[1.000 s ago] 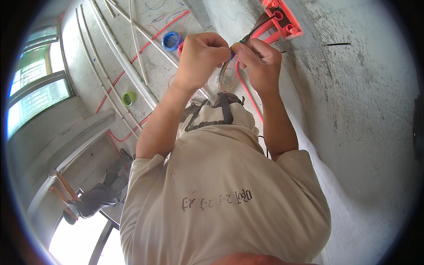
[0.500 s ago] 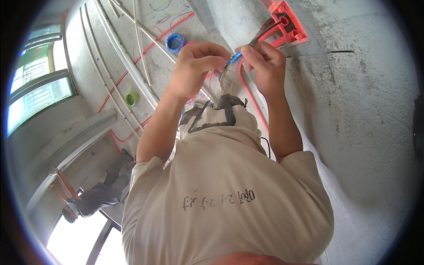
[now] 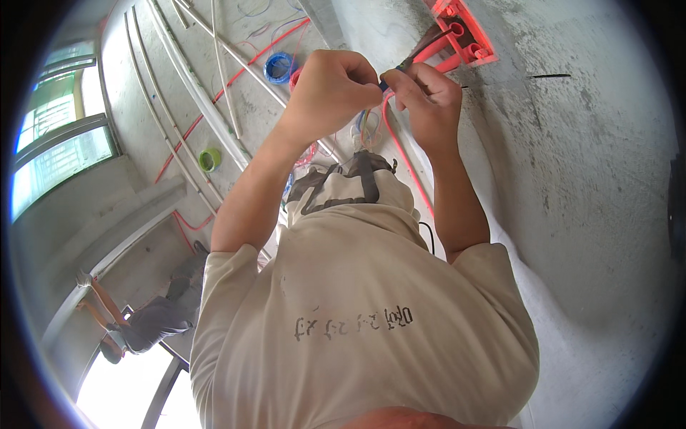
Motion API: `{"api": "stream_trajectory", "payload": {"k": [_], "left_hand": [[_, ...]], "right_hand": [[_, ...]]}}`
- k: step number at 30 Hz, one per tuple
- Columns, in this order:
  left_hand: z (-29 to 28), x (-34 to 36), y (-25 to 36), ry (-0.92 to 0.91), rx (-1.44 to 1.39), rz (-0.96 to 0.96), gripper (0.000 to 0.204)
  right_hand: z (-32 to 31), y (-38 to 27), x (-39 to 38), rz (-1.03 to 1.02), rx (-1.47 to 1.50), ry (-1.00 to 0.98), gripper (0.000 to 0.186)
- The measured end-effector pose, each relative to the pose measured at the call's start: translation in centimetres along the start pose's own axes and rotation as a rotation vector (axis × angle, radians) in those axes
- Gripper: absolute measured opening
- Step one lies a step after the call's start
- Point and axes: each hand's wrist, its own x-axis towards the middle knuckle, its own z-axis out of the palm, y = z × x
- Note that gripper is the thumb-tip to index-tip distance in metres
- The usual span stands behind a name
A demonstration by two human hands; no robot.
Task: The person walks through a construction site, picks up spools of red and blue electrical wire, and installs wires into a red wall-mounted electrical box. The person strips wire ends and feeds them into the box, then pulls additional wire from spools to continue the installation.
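My left hand is closed in a pinch, its back turned up and its fingertips close against those of my right hand. My right hand is also closed, thumb and fingers on the same bundle of electrical wires. A short dark blue stretch of the bundle shows between the two hands; the rest is behind my fingers. Beyond my right hand the wires run up to a red junction box set in the wall. Thin coloured wire ends hang below my left hand.
On the floor lie white pipes, a red conduit, a blue roll and a green roll. Another red conduit runs beside my right forearm. The rough grey wall rises on the right. Another person works far left.
My left hand has turned over and moved up, its fingers now covering most of the blue stretch that showed before. My right hand stays pinched at nearly the same place.
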Motion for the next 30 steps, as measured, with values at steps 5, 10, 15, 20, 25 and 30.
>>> {"api": "stream_trajectory", "payload": {"k": [5, 10, 15, 20, 25, 30], "left_hand": [[1.9, 0.0, 0.3, 0.133, 0.144, 0.046, 0.012], [2.1, 0.1, -1.1, 0.149, -0.058, 0.064, 0.011], [0.1, 1.0, -1.9, -0.207, -0.690, -0.342, 0.010], [1.7, 1.2, -6.3, -0.284, -1.010, -0.272, 0.008], [1.1, -1.3, -2.9, -0.228, -1.048, -0.320, 0.017], [2.1, -3.3, -3.6, -0.101, -0.959, -0.190, 0.033]], "right_hand": [[-0.1, 0.8, -0.2, -0.060, -0.072, 0.007, 0.022], [0.1, 0.4, -0.3, -0.053, -0.020, 0.040, 0.023], [-0.3, 1.7, -0.1, 0.101, 0.319, -0.071, 0.028], [-0.3, 2.8, 0.1, 0.156, 0.392, -0.103, 0.029], [-0.9, 2.9, -0.1, 0.127, 0.371, -0.154, 0.016], [-2.4, 4.3, -0.5, 0.100, 0.434, -0.420, 0.047]]}}
